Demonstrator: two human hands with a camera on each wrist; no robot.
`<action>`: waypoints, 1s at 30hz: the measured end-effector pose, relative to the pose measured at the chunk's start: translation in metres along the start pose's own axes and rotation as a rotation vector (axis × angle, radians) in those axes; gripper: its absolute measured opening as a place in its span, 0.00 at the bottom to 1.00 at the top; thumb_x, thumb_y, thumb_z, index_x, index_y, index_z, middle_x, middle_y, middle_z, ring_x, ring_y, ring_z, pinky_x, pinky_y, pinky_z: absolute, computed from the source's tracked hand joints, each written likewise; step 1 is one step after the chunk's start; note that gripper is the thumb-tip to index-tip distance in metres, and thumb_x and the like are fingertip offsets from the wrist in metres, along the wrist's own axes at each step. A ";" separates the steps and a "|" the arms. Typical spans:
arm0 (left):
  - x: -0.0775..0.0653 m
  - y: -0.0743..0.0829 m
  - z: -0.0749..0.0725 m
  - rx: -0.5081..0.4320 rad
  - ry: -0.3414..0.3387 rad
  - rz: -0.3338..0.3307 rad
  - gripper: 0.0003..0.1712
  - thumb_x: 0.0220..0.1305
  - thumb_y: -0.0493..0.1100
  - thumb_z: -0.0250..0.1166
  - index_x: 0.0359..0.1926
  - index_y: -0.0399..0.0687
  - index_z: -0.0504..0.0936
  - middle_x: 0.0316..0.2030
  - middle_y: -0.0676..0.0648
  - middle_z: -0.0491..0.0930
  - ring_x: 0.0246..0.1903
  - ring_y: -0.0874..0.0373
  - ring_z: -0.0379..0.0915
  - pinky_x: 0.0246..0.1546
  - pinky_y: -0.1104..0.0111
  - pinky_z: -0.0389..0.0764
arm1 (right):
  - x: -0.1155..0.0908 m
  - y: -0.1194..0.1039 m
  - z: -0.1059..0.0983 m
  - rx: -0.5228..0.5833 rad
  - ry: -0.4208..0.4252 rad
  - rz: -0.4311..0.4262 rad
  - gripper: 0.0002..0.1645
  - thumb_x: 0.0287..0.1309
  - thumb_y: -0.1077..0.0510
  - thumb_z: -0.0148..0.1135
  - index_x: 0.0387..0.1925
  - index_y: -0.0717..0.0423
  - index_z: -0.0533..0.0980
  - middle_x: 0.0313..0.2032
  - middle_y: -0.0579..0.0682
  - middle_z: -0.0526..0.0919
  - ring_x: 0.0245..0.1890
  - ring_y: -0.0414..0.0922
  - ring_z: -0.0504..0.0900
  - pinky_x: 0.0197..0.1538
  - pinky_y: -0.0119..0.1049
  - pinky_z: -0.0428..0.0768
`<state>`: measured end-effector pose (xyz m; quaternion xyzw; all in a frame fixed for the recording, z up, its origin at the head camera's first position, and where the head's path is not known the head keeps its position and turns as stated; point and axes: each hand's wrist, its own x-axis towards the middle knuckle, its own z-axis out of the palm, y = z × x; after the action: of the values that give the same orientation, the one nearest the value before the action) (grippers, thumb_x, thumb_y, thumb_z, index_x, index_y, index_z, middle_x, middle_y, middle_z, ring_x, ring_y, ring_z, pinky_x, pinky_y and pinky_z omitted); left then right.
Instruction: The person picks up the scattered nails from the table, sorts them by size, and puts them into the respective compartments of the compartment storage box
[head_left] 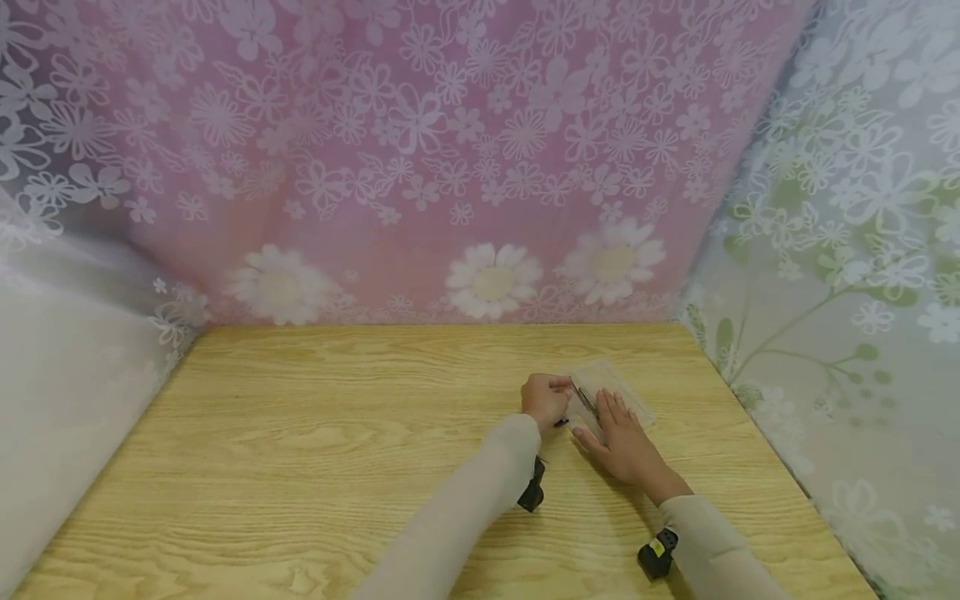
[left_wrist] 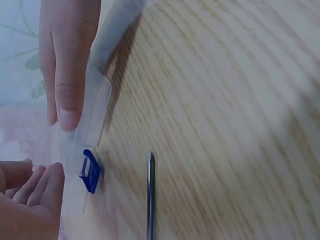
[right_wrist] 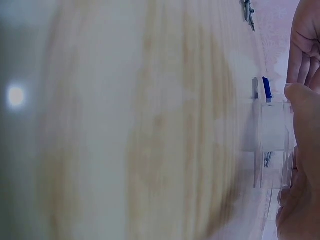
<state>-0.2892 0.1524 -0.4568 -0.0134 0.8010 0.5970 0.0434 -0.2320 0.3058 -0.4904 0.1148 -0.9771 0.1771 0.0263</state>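
Note:
A clear plastic box (head_left: 633, 400) lies on the table with a blue latch (left_wrist: 90, 171) at its left end. Through its clear plastic, slim dark metal pieces (head_left: 586, 400) show in the head view; their kind is too small to tell. My right hand (head_left: 626, 442) rests on the box with fingers outstretched. Beside the latch end is my left hand (head_left: 545, 398), fingers bent loosely, and I see nothing between them in the left wrist view. A thin pointed metal rod (left_wrist: 151, 195) lies on the wood near the left hand.
The wood-grain table (head_left: 300, 467) reaches back to a pink flowered curtain (head_left: 390, 167). Pale flowered sheets hang along the left and right sides. More small metal pieces (right_wrist: 247, 14) lie past the latch end in the right wrist view.

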 end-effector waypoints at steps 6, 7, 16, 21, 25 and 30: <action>0.004 -0.005 -0.016 -0.076 -0.043 0.014 0.13 0.59 0.34 0.68 0.46 0.40 0.86 0.39 0.48 0.86 0.39 0.57 0.83 0.38 0.70 0.82 | 0.002 0.000 0.000 -0.004 -0.030 0.014 0.53 0.68 0.33 0.43 0.71 0.72 0.43 0.72 0.70 0.45 0.71 0.67 0.42 0.68 0.64 0.45; 0.004 -0.005 -0.021 -0.079 -0.056 0.023 0.13 0.59 0.34 0.67 0.47 0.39 0.85 0.40 0.48 0.86 0.40 0.57 0.83 0.39 0.70 0.82 | 0.002 0.001 0.001 -0.002 -0.031 0.015 0.53 0.68 0.33 0.43 0.71 0.72 0.43 0.72 0.70 0.44 0.71 0.67 0.42 0.68 0.64 0.45; 0.008 -0.017 -0.074 0.094 -0.276 0.120 0.18 0.62 0.39 0.66 0.52 0.38 0.81 0.43 0.45 0.84 0.42 0.55 0.81 0.41 0.66 0.81 | 0.003 0.002 0.001 -0.016 -0.033 0.012 0.53 0.68 0.33 0.43 0.71 0.73 0.44 0.71 0.71 0.44 0.71 0.68 0.42 0.67 0.65 0.45; 0.010 -0.027 -0.099 0.222 -0.373 0.146 0.17 0.60 0.38 0.68 0.51 0.38 0.82 0.44 0.46 0.84 0.43 0.54 0.79 0.43 0.65 0.80 | 0.001 -0.002 -0.003 -0.018 -0.018 0.002 0.52 0.69 0.36 0.46 0.71 0.74 0.45 0.71 0.72 0.46 0.71 0.68 0.43 0.67 0.65 0.46; 0.013 -0.038 -0.113 0.308 -0.433 0.168 0.16 0.58 0.37 0.69 0.49 0.38 0.83 0.41 0.47 0.85 0.40 0.57 0.80 0.43 0.67 0.80 | 0.001 -0.003 -0.004 -0.017 -0.022 -0.001 0.51 0.69 0.37 0.46 0.71 0.74 0.45 0.71 0.72 0.46 0.71 0.68 0.43 0.67 0.65 0.46; 0.015 -0.052 -0.124 0.349 -0.496 0.199 0.14 0.55 0.34 0.70 0.45 0.39 0.85 0.36 0.49 0.85 0.34 0.62 0.79 0.38 0.71 0.80 | 0.001 -0.002 -0.003 -0.017 -0.024 0.002 0.51 0.69 0.36 0.45 0.71 0.73 0.44 0.71 0.71 0.45 0.71 0.68 0.43 0.68 0.64 0.46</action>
<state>-0.3069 0.0192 -0.4728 0.2185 0.8538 0.4368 0.1802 -0.2327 0.3042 -0.4868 0.1155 -0.9790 0.1675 0.0155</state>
